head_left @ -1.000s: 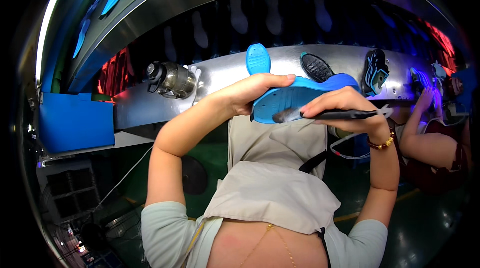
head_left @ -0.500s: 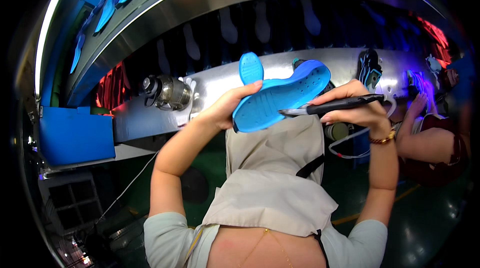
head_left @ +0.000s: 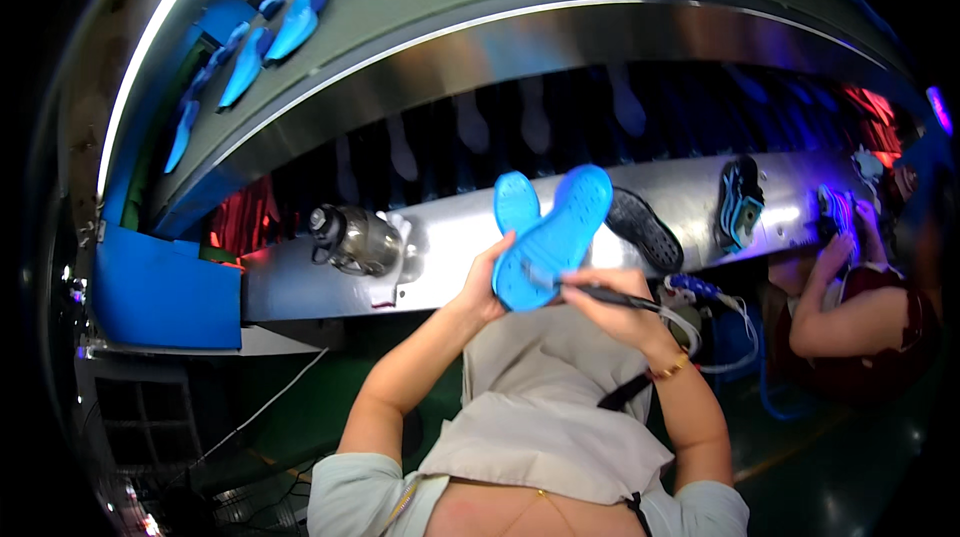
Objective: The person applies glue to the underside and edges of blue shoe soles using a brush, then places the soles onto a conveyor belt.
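Note:
My left hand [head_left: 485,289] grips a bright blue shoe sole [head_left: 566,217] by its lower left edge, tilted up over the bench's front edge. Between the fingers of my right hand [head_left: 622,315] is a black pen-shaped tool [head_left: 610,295]. Its blurred tip lies over the lower part of the sole's face; I cannot tell whether it touches. A pale cord or hose [head_left: 684,325] runs near the tool's rear end. Behind the held sole, a second blue sole [head_left: 514,203] shows partly. A black sole [head_left: 645,229] with small holes lies to the right.
The metal bench [head_left: 440,247] carries a dark bottle [head_left: 355,240] on the left and a black-and-blue shoe [head_left: 740,202] on the right. Beyond runs a raised green conveyor [head_left: 380,7] with blue soles [head_left: 296,25]. At right, a co-worker's arm [head_left: 850,322] reaches toward the bench.
The held sole has turned more upright. Both hands sit lower in the picture and closer together, the tool's tip still over the sole. The view has tilted up, showing more conveyor.

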Motion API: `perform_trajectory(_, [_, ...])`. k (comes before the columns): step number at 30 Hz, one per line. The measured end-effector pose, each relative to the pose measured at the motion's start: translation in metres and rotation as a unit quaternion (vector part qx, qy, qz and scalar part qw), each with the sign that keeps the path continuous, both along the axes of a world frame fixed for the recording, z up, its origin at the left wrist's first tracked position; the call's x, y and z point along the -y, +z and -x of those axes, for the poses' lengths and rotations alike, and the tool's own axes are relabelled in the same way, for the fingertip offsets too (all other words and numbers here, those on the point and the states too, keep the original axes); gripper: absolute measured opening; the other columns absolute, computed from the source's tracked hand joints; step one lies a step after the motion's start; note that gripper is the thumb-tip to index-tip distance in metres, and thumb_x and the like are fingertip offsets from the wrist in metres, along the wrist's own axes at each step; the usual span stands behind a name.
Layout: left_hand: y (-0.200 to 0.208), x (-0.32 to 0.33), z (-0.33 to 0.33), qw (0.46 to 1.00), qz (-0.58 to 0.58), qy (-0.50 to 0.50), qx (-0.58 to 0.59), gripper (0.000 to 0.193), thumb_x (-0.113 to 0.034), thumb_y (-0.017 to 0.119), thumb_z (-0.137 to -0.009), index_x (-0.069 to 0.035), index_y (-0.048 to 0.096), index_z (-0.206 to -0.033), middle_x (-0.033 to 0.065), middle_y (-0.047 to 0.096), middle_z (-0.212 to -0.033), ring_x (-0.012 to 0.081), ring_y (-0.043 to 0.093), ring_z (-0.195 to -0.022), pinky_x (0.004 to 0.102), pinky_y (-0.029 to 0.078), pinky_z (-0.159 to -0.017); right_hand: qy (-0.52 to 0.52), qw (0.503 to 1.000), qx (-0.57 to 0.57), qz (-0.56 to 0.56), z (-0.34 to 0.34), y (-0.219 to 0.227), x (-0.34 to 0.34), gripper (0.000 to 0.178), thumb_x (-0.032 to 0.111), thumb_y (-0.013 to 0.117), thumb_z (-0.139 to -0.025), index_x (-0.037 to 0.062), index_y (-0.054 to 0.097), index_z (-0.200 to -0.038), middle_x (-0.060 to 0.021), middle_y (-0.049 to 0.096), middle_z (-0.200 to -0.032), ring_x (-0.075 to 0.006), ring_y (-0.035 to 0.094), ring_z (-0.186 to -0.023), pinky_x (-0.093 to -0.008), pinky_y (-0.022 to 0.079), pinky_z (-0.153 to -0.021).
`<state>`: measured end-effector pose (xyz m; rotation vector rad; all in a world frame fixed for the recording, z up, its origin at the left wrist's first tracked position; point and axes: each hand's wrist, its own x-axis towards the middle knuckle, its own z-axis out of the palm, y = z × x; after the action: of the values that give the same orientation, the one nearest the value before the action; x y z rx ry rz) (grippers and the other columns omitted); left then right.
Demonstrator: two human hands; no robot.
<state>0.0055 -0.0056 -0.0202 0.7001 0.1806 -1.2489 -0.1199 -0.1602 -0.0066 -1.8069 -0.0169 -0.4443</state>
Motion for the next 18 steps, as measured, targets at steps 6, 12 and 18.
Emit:
perform_trajectory(6, [0.101,-0.042,0.004,0.953,-0.007,0.017,0.303,0.063,-0.042,0.030,-0.088,0.002,0.026,-0.132,0.0221,0.043,-0.125,0.0367,0.050,-0.107,0.0461,0.042,-0.090,-0.114,0.959,-0.006,-0.260,0.045,0.039,0.070,0.017,0.009,0.057,-0.082,-0.0055,0.063,-0.087,-0.0107,0.064,-0.080,-0.0077,0.056,-0.056,-0.0180,0.042,-0.048])
perform_trajectory(12, [0.184,-0.013,-0.106,0.880,0.292,0.180,0.329,0.059,-0.039,0.028,-0.088,0.004,0.029,-0.128,0.0236,0.042,-0.124,0.0376,0.046,-0.111,0.0536,0.036,-0.093,-0.209,0.917,0.146,0.308,-0.018,0.055,0.097,0.026,0.006,0.063,-0.071,-0.0036,0.061,-0.095,-0.0176,0.061,-0.096,-0.0319,0.058,-0.088,-0.0345,0.045,-0.078])
perform_trajectory(18, [0.171,0.053,-0.201,0.885,0.239,0.377,0.130,0.073,-0.053,0.020,-0.087,0.003,0.016,-0.134,0.0162,0.025,-0.139,0.0275,0.025,-0.129,0.0464,0.020,-0.104,-0.269,0.808,0.126,0.509,-0.109,0.075,0.119,0.081,0.028,0.065,-0.072,-0.0020,0.022,-0.133,-0.0191,0.020,-0.140,-0.0320,0.019,-0.130,-0.0389,0.019,-0.104])
